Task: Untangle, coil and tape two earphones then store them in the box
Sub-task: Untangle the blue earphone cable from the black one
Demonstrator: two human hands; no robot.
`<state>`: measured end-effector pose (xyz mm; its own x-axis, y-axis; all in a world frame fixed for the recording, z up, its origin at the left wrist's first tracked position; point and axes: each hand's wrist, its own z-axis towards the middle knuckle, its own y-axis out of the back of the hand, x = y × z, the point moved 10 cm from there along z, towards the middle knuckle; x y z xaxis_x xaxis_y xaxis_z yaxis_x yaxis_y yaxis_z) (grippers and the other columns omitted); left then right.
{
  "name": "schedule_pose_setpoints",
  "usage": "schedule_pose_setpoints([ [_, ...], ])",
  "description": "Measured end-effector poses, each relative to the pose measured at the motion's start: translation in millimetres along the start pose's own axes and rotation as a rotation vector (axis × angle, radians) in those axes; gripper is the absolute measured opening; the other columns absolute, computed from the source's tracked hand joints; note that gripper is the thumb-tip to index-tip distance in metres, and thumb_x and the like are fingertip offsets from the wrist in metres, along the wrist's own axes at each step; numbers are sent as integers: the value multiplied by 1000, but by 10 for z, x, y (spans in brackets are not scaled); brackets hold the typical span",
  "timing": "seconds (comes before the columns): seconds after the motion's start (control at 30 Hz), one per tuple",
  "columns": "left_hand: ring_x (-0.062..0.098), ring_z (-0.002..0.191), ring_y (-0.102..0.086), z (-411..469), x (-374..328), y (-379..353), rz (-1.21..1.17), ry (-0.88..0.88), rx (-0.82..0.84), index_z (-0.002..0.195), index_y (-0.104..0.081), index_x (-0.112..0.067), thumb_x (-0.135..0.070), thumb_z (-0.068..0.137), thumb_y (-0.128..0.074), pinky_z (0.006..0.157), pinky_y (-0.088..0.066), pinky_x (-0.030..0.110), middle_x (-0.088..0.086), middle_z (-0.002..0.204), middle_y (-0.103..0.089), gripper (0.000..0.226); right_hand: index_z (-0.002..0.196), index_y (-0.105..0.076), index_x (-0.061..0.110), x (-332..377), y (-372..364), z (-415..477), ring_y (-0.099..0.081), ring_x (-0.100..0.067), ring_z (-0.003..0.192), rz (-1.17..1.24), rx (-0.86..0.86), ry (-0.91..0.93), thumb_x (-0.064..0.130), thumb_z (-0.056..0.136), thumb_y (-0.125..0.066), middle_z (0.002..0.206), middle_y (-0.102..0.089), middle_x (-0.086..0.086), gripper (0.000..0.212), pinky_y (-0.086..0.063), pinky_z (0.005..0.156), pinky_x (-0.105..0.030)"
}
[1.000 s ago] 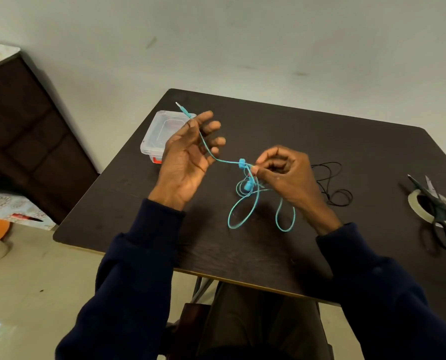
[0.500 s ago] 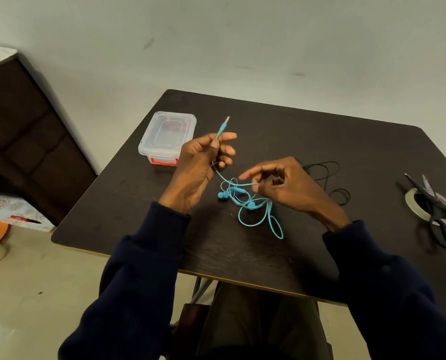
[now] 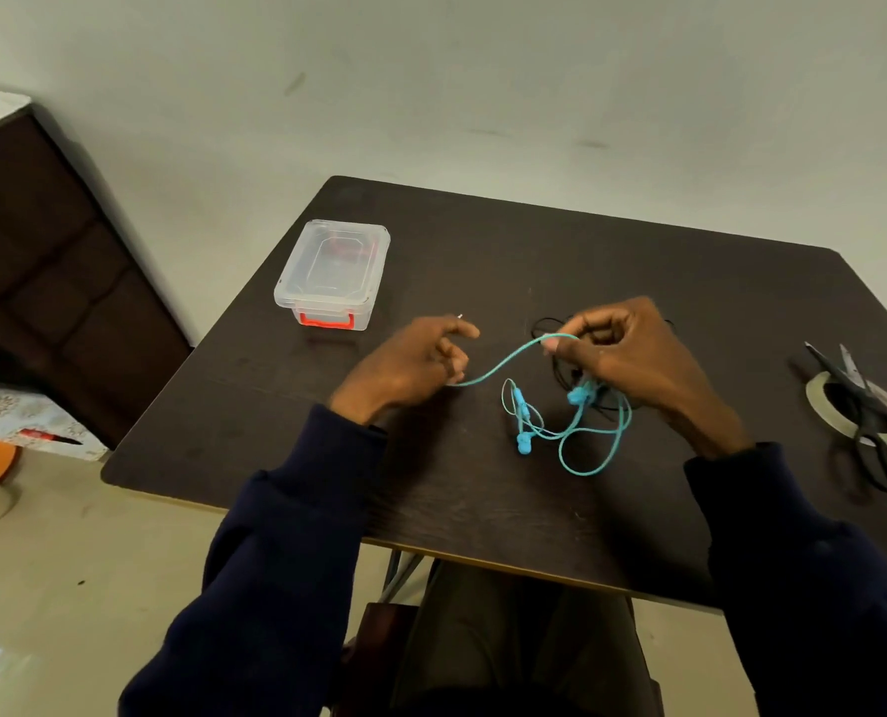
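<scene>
1. Untangling appears under way: the left hand [image 3: 410,364] curls its fingers round the thin turquoise earphone cable [image 3: 503,367] near the plug. The right hand [image 3: 633,354] pinches it further along, and loops trail on the dark surface [image 3: 483,509].
2. The thin black earphone cable [image 3: 539,326] lies behind the right hand.
3. Coiling, taping and boxing likely remain; the clear plastic box [image 3: 333,271] sits lidded.

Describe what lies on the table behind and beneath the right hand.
Thin cable loops of the black earphone show beside and below the right hand, on the table. The hand covers the rest, so its earbuds and plug cannot be seen.
</scene>
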<state>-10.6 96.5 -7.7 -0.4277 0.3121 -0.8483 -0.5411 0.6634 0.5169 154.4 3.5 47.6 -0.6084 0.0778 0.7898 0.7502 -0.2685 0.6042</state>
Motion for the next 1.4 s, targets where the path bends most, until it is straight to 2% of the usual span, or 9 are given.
schedule_pose_setpoints([
  [0.23, 37, 153, 11, 37, -210, -269, 350, -126, -37, 149, -43, -36, -42, 105, -39, 124, -6, 50, 22, 165, -9, 45, 79, -81, 21, 98, 66, 35, -36, -6, 39, -82, -52, 40, 28, 99, -65, 42, -46, 8, 27, -31, 45, -19],
  [0.33, 22, 152, -22, -27, -408, -162, 116, -244, -178, 131, -66, -24, -38, 105, -45, 124, -19, 40, 11, 154, -44, 36, 78, -80, 22, 53, -102, 80, -37, -7, 39, -279, -15, 11, 29, 99, -62, 42, -49, 5, 29, -32, 46, -25],
  [0.43, 7, 101, -71, -84, -478, -29, -175, -293, -276, 106, -78, -14, -32, 98, -63, 91, -56, 34, -2, 103, -77, 24, 80, -77, 12, 56, -263, 73, -44, -14, 45, -371, 15, 3, 31, 100, -59, 58, -62, -9, 33, -36, 48, -33],
  [0.57, 6, 84, -73, -49, -395, -41, -154, -272, -220, 101, -79, -10, -21, 87, -76, 77, -57, 21, -1, 90, -78, 19, 91, -77, 19, 109, -395, 51, -65, -17, 61, -323, 58, 63, 31, 98, -62, 72, -71, 0, 20, -53, 57, -41],
  [0.73, -2, 74, -65, -30, -230, 271, 8, -213, -400, 92, -79, -14, -13, 90, -73, 73, -50, 18, -8, 82, -74, 6, 90, -69, 18, -101, -354, 65, -45, -4, 43, -135, 135, -47, 22, 93, -73, 48, -55, 9, 7, -42, 54, -28],
  [0.87, 9, 82, -64, -146, 73, 688, 177, -30, -637, 92, -75, -10, -11, 93, -68, 82, -53, 27, 1, 91, -72, 7, 87, -73, 13, -190, -157, 8, -60, -8, 51, -171, 233, -125, 23, 92, -74, 58, -70, -1, 12, -48, 56, -20],
  [1.0, 19, 88, -68, -70, 328, 628, 315, 134, -558, 95, -77, -16, -9, 89, -73, 89, -58, 44, 5, 94, -73, 10, 92, -74, 7, -156, -47, -23, -66, -17, 59, -113, 296, -151, 18, 94, -71, 71, -76, -8, 11, -53, 54, -18],
  [1.17, 13, 112, -62, -39, -133, 369, 330, -225, -450, 111, -77, -25, 3, 82, -72, 101, -50, 34, -4, 118, -71, 40, 88, -79, 15, -11, -90, 40, -63, -9, 53, -155, 147, -33, 21, 90, -76, 68, -76, -1, 7, -52, 59, -23],
  [1.4, 13, 84, -69, -27, -428, -47, 23, -390, -249, 132, -63, -32, -23, 90, -74, 81, -56, 27, -9, 106, -75, 45, 92, -81, 22, 91, -358, 50, -70, 3, 64, -209, 102, 57, 25, 85, -80, 68, -73, 12, 7, -48, 61, -7],
])
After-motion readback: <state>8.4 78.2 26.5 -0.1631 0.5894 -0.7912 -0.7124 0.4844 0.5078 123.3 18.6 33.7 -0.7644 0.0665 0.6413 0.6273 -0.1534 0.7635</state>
